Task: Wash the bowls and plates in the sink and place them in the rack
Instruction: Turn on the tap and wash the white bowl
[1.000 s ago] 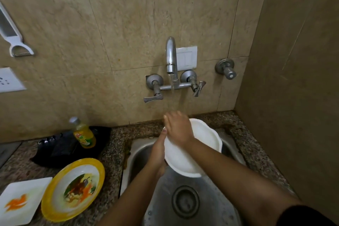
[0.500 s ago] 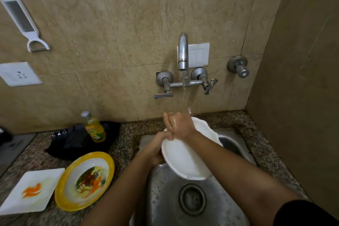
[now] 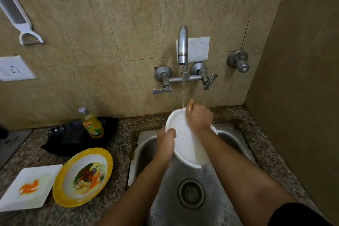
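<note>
beige tiled walls close in a steel sink [image 3: 146,152] set into a speckled stone table [image 3: 121,134]. over the sink a white bowl [image 3: 190,145] is held tilted under the tap [image 3: 182,46], whose running water [image 3: 182,93] lands at its upper rim and spills off the lower one. the left hand [image 3: 166,145] grips the bowl's left edge, thumb over the rim; the right hand [image 3: 199,115] is curled over its upper part. left on the table, a yellow-rimmed plate [image 3: 110,159] holds brown and orange food remains. just beside it, a square white plate [image 3: 45,172] bears an orange smear. behind them, a yellow bottle [image 3: 92,124] stands by a black mat [image 3: 73,137].
</note>
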